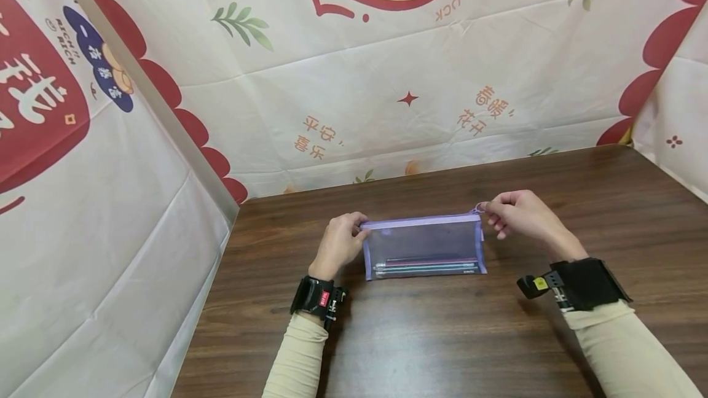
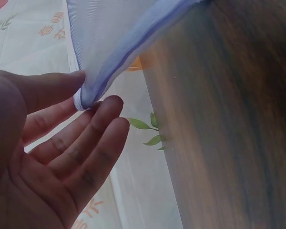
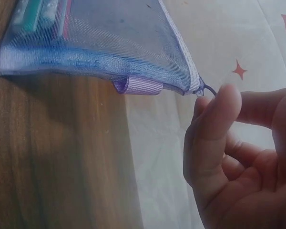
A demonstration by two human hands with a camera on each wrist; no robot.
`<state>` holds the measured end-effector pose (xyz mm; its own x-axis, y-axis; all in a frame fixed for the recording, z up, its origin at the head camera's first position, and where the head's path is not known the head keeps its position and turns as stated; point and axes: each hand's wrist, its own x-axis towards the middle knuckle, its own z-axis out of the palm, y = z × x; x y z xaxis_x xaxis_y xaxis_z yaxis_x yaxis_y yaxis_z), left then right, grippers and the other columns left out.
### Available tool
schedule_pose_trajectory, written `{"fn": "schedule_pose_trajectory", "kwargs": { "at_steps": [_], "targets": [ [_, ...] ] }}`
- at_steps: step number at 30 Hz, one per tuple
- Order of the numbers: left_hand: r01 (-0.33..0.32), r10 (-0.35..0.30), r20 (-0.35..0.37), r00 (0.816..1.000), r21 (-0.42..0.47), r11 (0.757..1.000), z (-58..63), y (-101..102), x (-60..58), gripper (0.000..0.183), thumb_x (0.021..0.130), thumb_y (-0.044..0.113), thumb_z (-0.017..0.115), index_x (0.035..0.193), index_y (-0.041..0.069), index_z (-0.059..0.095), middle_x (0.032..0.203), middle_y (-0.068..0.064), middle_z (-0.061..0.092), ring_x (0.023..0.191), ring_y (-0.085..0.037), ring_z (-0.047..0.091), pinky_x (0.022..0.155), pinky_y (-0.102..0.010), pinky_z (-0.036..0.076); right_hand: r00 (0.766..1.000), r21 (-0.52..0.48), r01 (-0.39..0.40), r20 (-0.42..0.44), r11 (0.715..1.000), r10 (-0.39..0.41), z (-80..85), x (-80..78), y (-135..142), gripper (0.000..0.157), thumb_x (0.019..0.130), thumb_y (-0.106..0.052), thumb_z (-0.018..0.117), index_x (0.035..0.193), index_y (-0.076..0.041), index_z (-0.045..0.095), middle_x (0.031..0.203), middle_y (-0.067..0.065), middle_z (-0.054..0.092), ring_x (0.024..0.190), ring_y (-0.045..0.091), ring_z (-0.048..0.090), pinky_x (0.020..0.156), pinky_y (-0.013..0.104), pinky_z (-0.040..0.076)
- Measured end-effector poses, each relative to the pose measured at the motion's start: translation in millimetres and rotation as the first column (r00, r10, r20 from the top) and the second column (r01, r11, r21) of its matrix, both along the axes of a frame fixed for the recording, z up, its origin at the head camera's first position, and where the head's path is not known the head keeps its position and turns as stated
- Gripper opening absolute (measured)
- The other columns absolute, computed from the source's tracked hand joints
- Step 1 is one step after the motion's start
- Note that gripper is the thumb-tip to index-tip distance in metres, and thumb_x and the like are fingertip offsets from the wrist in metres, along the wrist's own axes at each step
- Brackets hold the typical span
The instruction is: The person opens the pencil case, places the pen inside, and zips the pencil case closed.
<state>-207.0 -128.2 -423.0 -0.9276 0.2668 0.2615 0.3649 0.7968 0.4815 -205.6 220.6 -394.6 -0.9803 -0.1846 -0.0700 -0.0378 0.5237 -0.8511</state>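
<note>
A purple mesh zipper pouch (image 1: 426,241) is held by its top edge above the brown table, with several pencils (image 1: 428,266) lying along its bottom inside. My left hand (image 1: 338,241) pinches the pouch's upper left corner between thumb and fingers, as the left wrist view also shows. At the upper right corner, my right hand (image 1: 522,217) pinches the ring-shaped zipper pull (image 3: 209,89) between thumb and forefinger. The zipper (image 1: 420,222) runs straight across the top and looks closed. A small purple fabric tab (image 3: 140,86) sticks out of the pouch's right side.
The brown wooden table (image 1: 442,336) stretches around the pouch on all sides. Behind it hangs a white printed cloth (image 1: 354,91), and another cloth (image 1: 110,232) hangs along the left. Each wrist wears a black strap (image 1: 589,284) with a small camera mount.
</note>
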Motion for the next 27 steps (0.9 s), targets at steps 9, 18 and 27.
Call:
{"fn": "schedule_pose_trajectory", "kwargs": {
  "at_steps": [9,18,27],
  "targets": [
    [0.000,0.000,0.026,1.000,-0.003,1.000,-4.7,-2.5,2.5,0.025,0.087,0.019,0.063,0.106,0.004,0.070,0.098,-0.010,0.073,0.083,-0.018,0.066,0.074,-0.037,0.055,0.999,0.009,-0.027,0.045,1.000,0.027,-17.3,-15.5,-3.2,0.034,0.095,-0.022,0.052,0.098,0.012,0.058,0.076,0.010,0.059,0.063,0.012,0.060,0.059,0.031,0.058],
    [-0.032,0.032,0.001,0.999,-0.071,0.997,-2.5,-0.2,6.3,0.026,0.086,0.024,0.062,0.103,0.006,0.071,0.096,-0.006,0.074,0.086,-0.018,0.066,0.075,-0.040,0.054,0.997,0.019,-0.033,0.065,0.999,0.032,-30.6,-26.1,-6.2,0.037,0.096,-0.024,0.050,0.102,0.012,0.059,0.078,0.010,0.060,0.065,0.013,0.060,0.060,0.031,0.058],
    [-0.048,0.040,-0.083,0.996,-0.104,0.993,-3.6,6.1,13.7,0.032,0.088,0.027,0.061,0.112,0.007,0.069,0.109,-0.008,0.071,0.099,-0.022,0.064,0.079,-0.042,0.055,0.984,0.195,0.086,-0.171,0.977,-0.053,-22.2,-0.5,-4.1,0.041,0.097,-0.032,0.047,0.104,0.005,0.063,0.082,0.019,0.065,0.062,0.018,0.063,0.058,0.036,0.052]
  ]
}}
